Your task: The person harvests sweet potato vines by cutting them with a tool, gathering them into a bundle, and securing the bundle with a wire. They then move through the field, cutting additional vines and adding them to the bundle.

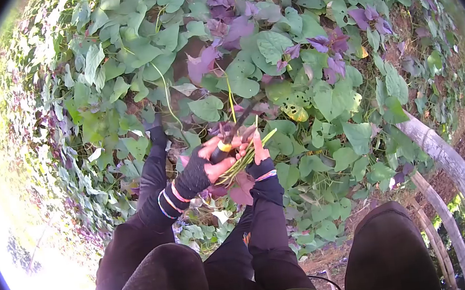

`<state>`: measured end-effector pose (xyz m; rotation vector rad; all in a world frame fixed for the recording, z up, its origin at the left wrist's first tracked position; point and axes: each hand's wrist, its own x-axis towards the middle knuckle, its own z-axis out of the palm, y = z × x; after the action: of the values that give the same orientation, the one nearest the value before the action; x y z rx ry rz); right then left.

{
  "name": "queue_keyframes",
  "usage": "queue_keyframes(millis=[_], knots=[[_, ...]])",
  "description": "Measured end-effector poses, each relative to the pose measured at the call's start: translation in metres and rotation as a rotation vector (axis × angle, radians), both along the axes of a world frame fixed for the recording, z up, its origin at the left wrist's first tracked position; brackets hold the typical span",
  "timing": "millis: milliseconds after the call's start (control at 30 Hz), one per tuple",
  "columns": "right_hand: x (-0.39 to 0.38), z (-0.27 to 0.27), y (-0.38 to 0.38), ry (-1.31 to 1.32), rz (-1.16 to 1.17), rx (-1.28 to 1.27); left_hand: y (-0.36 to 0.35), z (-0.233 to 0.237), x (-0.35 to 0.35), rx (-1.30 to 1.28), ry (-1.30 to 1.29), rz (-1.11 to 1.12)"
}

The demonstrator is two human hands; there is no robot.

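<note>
My left hand [210, 161], in a dark fingerless glove, is closed around the dark handle of a knife [223, 150] with a yellow band. The knife's dark blade slants up and to the right, over the leaves. Close beside it, my right hand [259, 152] grips a bundle of cut green vine stems [237, 169]. The stems fan out between the two hands, and their lower ends pass near my left thumb. Leaves hang under the bundle, among them a purplish one [242, 189]. Coloured bands circle both wrists.
Dense leafy vines [206, 108] with green and purple heart-shaped leaves spread in front and to both sides. Curved weathered wooden poles [451, 170] stand at the right. Dark-clothed knees [388, 247] fill the lower edge. Bright glare covers the lower left.
</note>
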<state>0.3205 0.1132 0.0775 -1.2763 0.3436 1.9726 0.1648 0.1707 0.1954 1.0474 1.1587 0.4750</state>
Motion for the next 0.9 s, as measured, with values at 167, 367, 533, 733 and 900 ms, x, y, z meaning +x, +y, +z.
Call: queue_keyframes(millis=[167, 367, 533, 733, 900], knots=[[-0.016, 0.009, 0.003, -0.052, 0.354, 0.016, -0.057, 0.004, 0.001, 0.197, -0.062, -0.336], [-0.018, 0.014, -0.027, -0.228, 0.322, -0.02, -0.006, -0.032, -0.034, 0.443, 0.294, -0.327], [-0.018, 0.008, -0.052, -0.465, 0.373, -0.05, 0.068, -0.127, -0.09, 0.433, 0.914, -0.468], [0.019, 0.002, -0.094, -0.838, 0.796, 0.213, 0.046, -0.185, -0.148, 0.12, 0.899, -0.959], [0.056, 0.06, -0.094, -0.831, 0.747, 0.191, 0.009, -0.165, -0.223, 0.069, 1.175, -0.882]])
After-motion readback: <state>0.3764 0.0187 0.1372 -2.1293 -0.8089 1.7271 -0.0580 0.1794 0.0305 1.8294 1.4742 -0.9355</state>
